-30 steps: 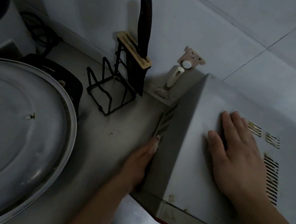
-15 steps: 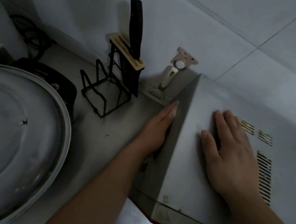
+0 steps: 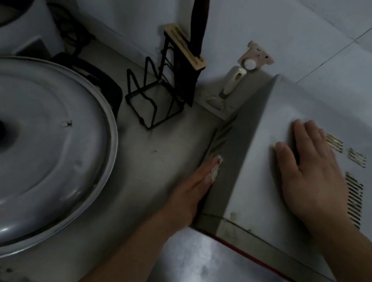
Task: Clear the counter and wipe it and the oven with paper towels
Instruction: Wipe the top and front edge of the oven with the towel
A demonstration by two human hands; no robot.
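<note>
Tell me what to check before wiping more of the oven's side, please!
1. Paper towel under the left hand: ok, a white wad shows at the fingertips.
2. Towel against the oven side wall: ok.
3. Right hand flat on the oven top, steadying it: ok.
4. Knife safely parked: ok, upright in the black rack, apart from both hands.
5. Big metal lid clear of the left arm: ok.
6. Towel still clean enough: cannot tell, mostly hidden.
</note>
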